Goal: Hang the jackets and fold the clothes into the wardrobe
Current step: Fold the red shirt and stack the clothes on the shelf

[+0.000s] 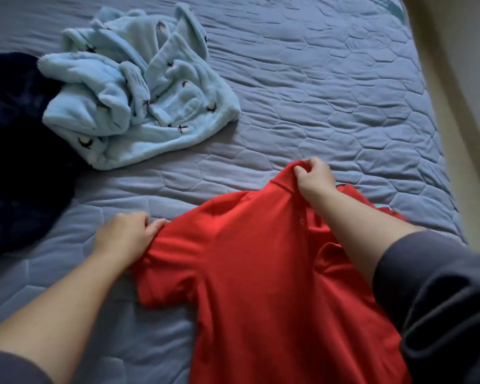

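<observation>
Dark grey sleeve (441,295): worn on the right forearm, at the lower right.
Red short-sleeved polo shirt (255,273): laid front-up on the quilted blue-grey bed cover (330,92).
Left hand (122,234): curled around the shirt's shoulder edge.
Right hand (313,177): collar pinched and lifted.
Light blue fleece garment (139,92): crumpled, well apart from the shirt; printed with small dark motifs, too small to identify.
Dark navy blanket (14,162): touched by the fleece, at the left edge.

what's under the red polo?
The red polo lies on the quilted blue bedspread, left hand gripping its shoulder, right hand pinching the collar. Whatever else lies beneath is covered.
</observation>
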Available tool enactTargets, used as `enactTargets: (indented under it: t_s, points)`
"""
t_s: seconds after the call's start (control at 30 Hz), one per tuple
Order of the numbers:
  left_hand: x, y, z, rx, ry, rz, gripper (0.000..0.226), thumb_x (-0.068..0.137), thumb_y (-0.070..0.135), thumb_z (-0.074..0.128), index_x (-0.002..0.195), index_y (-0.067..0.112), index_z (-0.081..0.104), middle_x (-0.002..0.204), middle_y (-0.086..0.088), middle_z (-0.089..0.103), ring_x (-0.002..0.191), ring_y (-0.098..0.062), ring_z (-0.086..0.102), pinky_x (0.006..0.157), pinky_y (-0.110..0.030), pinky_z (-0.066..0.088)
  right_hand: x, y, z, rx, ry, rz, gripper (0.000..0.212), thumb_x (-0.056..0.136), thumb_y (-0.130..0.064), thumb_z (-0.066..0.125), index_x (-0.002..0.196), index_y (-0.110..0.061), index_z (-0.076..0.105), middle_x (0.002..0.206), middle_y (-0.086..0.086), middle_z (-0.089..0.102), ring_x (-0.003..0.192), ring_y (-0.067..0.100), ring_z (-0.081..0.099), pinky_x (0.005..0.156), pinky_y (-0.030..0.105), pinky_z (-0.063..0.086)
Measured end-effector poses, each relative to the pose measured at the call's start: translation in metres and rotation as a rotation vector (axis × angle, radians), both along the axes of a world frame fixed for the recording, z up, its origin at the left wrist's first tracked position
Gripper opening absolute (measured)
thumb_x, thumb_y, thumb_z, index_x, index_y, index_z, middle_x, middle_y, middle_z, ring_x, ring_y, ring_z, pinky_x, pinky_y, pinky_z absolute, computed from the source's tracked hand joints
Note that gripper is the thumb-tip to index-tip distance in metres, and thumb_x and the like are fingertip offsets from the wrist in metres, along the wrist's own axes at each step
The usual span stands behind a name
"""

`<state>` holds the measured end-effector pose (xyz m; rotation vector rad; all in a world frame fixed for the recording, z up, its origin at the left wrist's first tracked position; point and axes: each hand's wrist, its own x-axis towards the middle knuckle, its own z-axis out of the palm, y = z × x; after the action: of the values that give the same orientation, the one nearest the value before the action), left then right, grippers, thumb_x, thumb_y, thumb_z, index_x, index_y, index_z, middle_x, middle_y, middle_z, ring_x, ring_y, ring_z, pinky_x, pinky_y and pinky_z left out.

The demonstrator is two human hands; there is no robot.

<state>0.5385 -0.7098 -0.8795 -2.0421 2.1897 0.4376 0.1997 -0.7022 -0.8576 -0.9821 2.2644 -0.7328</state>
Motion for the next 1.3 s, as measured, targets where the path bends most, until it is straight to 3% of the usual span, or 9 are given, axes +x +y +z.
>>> enactTargets:
  t_s: [0.17,0.27,0.4,0.5,0.63,0.83,1.07,1.17,1.3]
  points:
    - [0.012,0.010,-0.009,0.203,0.126,-0.027,0.045,0.081,0.054,0.064,0.060,0.017,0.050,0.064,-0.003,0.059,0.072,-0.026,0.059,0.060,-0.033,0.036,0.001,0.017,-0.011,-0.036,-0.313,0.003,0.023,0.086,0.001,0.054,0.104,-0.013,0.057,0.081,0.003,0.060,0.066,0.015,0.055,0.054,0.019,0.044]
    - [0.012,0.018,-0.004,0.031,-0.026,0.221,0.022,0.090,0.038,0.056,0.079,0.018,0.057,0.095,-0.016,0.068,0.092,-0.034,0.063,0.070,-0.035,0.044,-0.002,0.018,-0.005,-0.117,-0.523,-0.151,0.021,0.090,0.003,0.049,0.095,-0.016,0.056,0.074,0.004,0.056,0.060,0.015,0.050,0.055,0.029,0.040]
    - [-0.049,0.020,0.005,-0.100,0.149,-0.020,0.036,0.087,0.032,0.059,0.118,0.014,0.053,0.117,-0.012,0.056,0.111,-0.032,0.053,0.089,-0.044,0.046,-0.007,0.023,0.009,0.089,-0.854,-0.171,0.010,0.092,-0.020,0.057,0.082,-0.020,0.056,0.070,-0.001,0.059,0.054,0.010,0.055,0.050,0.020,0.044]
    - [-0.102,0.013,0.007,-0.018,0.204,-0.188,0.049,0.087,0.043,0.061,0.129,0.022,0.047,0.126,-0.005,0.053,0.119,-0.026,0.050,0.093,-0.041,0.043,-0.010,0.030,0.003,0.161,-0.721,-0.041,0.010,0.091,-0.018,0.061,0.081,-0.019,0.059,0.075,0.000,0.061,0.063,0.013,0.056,0.061,0.026,0.046]
    - [-0.116,-0.013,0.000,-0.033,0.316,0.121,0.017,0.094,0.034,0.052,0.098,0.020,0.061,0.107,-0.016,0.066,0.101,-0.035,0.059,0.076,-0.037,0.042,-0.011,0.017,-0.002,-0.220,-0.717,-0.099,0.012,0.095,-0.008,0.054,0.090,-0.017,0.059,0.090,0.006,0.063,0.083,0.020,0.058,0.083,0.039,0.047]
    - [-0.105,-0.023,-0.009,0.059,0.196,0.251,0.024,0.096,0.038,0.044,0.101,0.016,0.053,0.115,-0.019,0.058,0.112,-0.036,0.052,0.090,-0.043,0.041,-0.003,0.016,-0.029,-0.028,-0.671,-0.184,0.014,0.093,-0.017,0.058,0.105,-0.019,0.052,0.100,0.010,0.061,0.081,0.024,0.060,0.064,0.036,0.051]
    - [-0.169,0.015,0.028,-0.308,0.274,-0.341,0.027,0.083,0.020,0.058,0.110,0.016,0.059,0.109,-0.008,0.058,0.106,-0.030,0.053,0.088,-0.043,0.040,-0.078,0.067,0.009,-0.204,-0.203,-0.122,0.014,0.087,-0.007,0.057,0.097,-0.016,0.061,0.099,0.015,0.069,0.088,0.025,0.066,0.088,0.043,0.052]
    - [-0.237,0.030,0.034,-0.052,0.485,-0.403,0.014,0.084,0.018,0.054,0.097,0.015,0.062,0.100,-0.008,0.065,0.100,-0.028,0.058,0.083,-0.037,0.045,-0.132,0.107,0.012,-0.009,0.048,-0.046,0.020,0.087,-0.005,0.053,0.105,-0.010,0.062,0.107,0.014,0.068,0.091,0.022,0.061,0.086,0.029,0.045]
    - [-0.314,0.039,0.019,0.459,0.550,0.088,0.044,0.085,0.044,0.060,0.103,0.005,0.061,0.105,-0.014,0.067,0.096,-0.030,0.064,0.080,-0.036,0.053,-0.182,0.162,-0.003,0.374,0.187,0.039,0.049,0.087,-0.027,0.062,0.131,-0.010,0.050,0.130,0.014,0.058,0.120,0.029,0.054,0.101,0.035,0.041]
